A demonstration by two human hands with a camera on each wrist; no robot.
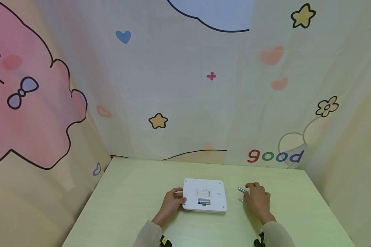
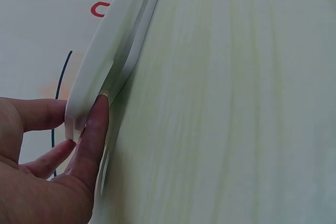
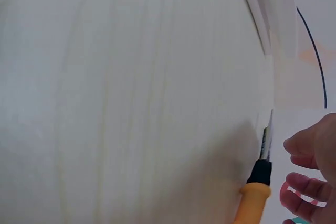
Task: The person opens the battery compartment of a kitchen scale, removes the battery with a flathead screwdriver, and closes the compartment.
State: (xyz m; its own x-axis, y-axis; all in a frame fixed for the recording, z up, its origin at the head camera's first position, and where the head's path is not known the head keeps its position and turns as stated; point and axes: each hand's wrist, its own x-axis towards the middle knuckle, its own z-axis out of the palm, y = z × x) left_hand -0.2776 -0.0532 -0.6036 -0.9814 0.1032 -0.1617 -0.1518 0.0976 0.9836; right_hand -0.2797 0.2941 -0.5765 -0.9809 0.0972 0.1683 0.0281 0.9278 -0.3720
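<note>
A flat white square device (image 1: 210, 187) shows a face with a printed label, corner screws and an uncovered battery compartment (image 1: 204, 201), in which a battery shows. My left hand (image 1: 172, 203) pinches its left edge, thumb on one side and fingers on the other, as the left wrist view shows close up. To the right, my right hand (image 1: 258, 200) hovers with fingers loosely bent and nothing between them. Beside those fingers in the right wrist view lies a screwdriver (image 3: 253, 203) with an orange handle and black collar. Past its shaft is a small battery-like cylinder (image 3: 263, 142).
Everything lies on a pale green wood-grain table (image 1: 127, 192). Patterned cloth walls (image 1: 185, 85) stand along its back and both sides. The head view shows two short metal ends just left of my right hand.
</note>
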